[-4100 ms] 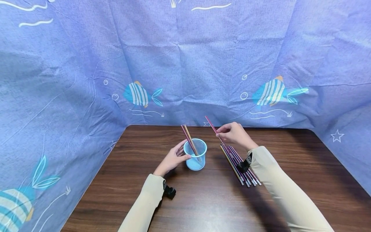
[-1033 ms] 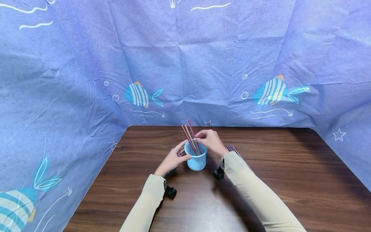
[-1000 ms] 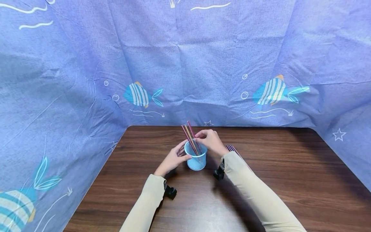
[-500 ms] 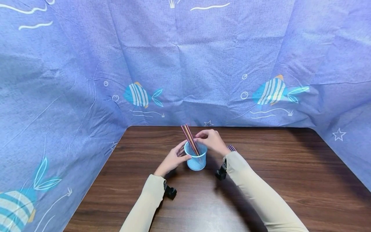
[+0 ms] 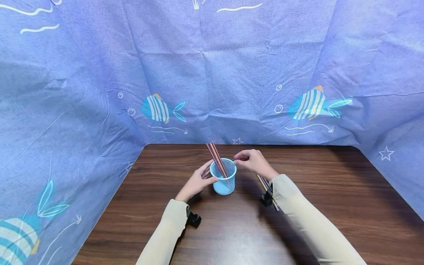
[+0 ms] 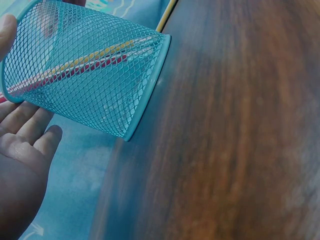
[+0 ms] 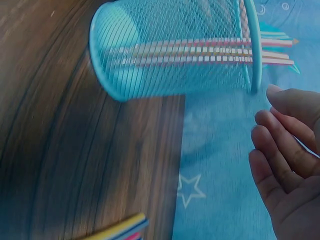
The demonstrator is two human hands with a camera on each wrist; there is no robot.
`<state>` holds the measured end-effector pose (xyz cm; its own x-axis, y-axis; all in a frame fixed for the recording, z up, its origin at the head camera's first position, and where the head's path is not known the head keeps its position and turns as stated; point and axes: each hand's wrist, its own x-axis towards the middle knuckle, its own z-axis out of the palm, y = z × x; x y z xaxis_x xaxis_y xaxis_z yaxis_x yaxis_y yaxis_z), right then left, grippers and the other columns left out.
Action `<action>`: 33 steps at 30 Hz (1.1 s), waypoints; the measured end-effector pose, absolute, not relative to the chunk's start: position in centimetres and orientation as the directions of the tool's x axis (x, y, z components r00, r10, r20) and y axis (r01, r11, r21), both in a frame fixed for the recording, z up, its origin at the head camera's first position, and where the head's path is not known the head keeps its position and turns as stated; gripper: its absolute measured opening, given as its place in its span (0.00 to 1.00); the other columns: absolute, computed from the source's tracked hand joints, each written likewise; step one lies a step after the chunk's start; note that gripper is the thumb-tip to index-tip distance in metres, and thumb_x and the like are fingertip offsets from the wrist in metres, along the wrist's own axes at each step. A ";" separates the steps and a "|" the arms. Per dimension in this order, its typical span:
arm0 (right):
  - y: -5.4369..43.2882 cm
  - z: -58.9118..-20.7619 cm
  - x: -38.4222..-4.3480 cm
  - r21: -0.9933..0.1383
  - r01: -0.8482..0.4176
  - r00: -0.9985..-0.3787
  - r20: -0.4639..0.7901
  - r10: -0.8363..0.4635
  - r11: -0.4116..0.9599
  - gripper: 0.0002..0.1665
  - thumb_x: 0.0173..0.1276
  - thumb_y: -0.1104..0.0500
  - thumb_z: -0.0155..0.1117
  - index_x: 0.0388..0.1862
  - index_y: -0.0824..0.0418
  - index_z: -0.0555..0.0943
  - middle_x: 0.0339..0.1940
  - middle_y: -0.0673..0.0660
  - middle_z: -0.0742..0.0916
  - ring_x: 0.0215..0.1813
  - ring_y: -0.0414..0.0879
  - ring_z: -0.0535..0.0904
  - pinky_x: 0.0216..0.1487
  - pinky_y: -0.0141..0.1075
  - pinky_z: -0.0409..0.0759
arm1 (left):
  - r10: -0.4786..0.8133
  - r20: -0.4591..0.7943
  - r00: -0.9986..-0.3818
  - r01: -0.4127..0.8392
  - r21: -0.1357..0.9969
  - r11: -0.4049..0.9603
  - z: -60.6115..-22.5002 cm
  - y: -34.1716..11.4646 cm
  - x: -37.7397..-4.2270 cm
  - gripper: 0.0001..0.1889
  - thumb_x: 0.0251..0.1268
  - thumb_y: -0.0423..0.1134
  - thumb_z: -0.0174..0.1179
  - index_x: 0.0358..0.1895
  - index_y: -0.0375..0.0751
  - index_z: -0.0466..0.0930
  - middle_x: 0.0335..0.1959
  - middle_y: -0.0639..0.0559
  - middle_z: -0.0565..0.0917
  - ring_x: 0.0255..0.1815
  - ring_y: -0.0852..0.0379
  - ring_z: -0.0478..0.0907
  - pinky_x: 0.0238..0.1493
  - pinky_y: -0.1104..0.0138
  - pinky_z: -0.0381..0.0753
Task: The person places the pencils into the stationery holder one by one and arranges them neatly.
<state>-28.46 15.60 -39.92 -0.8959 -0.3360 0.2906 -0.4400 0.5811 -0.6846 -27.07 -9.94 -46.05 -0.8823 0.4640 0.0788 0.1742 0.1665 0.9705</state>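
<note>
A light blue mesh pen cup (image 5: 223,188) stands upright on the brown wooden table. Pencils (image 5: 216,156), red and yellow, lean inside it toward the left with their upper ends above the rim. My left hand (image 5: 196,183) holds the cup from the left, thumb at the near rim and fingers round the far side. Just right of the rim is my right hand (image 5: 254,162), its fingers loosely bent and nothing between them. The right wrist view shows its fingertips (image 7: 273,91) apart from the rim.
More pencils (image 5: 263,182) lie on the table to the right, partly hidden under the right forearm; their ends (image 7: 120,229) show in the right wrist view. A blue cloth (image 5: 232,73) with printed fish hangs behind the table's far edge.
My right hand brought a red pencil from the pile into the cup, let go of it and drew back to the right. My left hand stayed on the cup.
</note>
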 end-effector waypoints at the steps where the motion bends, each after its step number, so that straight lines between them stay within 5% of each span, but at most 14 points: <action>1: 16.0 -39.9 -28.4 -0.680 -0.440 -0.896 0.286 -0.340 0.587 0.12 0.61 0.58 0.69 0.40 0.65 0.86 0.35 0.56 0.90 0.37 0.44 0.83 0.40 0.35 0.82 | 0.463 0.081 -0.883 0.175 0.971 0.163 -46.1 -9.9 -27.0 0.40 0.64 0.38 0.63 0.76 0.43 0.52 0.75 0.41 0.60 0.75 0.47 0.57 0.73 0.56 0.63; 11: 20.1 -40.8 -27.6 -0.642 -0.386 -0.914 0.165 -0.372 0.663 0.15 0.61 0.56 0.69 0.43 0.65 0.85 0.37 0.55 0.90 0.41 0.44 0.83 0.45 0.37 0.82 | 0.463 0.056 -0.885 0.150 0.974 0.169 -45.8 -10.0 -26.8 0.40 0.63 0.39 0.64 0.76 0.45 0.52 0.76 0.43 0.58 0.76 0.48 0.56 0.74 0.57 0.62; 19: 22.7 -41.8 -27.3 -0.613 -0.392 -0.912 0.158 -0.379 0.686 0.13 0.61 0.59 0.68 0.42 0.67 0.85 0.32 0.53 0.89 0.34 0.38 0.82 0.37 0.29 0.81 | 0.458 0.074 -0.886 0.169 0.971 0.169 -46.0 -9.9 -26.9 0.40 0.64 0.39 0.64 0.76 0.44 0.52 0.75 0.42 0.59 0.75 0.46 0.57 0.73 0.55 0.63; 33: 25.8 -43.0 -26.8 -0.573 -0.353 -0.927 0.109 -0.358 0.740 0.14 0.61 0.61 0.69 0.41 0.71 0.84 0.32 0.57 0.89 0.35 0.42 0.83 0.37 0.31 0.82 | 0.454 0.054 -0.889 0.144 0.975 0.168 -46.1 -9.9 -27.0 0.39 0.65 0.36 0.62 0.76 0.45 0.52 0.75 0.43 0.59 0.76 0.49 0.57 0.74 0.57 0.62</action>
<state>-26.81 25.79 -43.02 -0.9275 -0.3575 0.1092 -0.3526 0.7397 -0.5731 -27.05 -9.92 -46.11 -0.8894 0.4540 0.0536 0.1443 0.1676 0.9752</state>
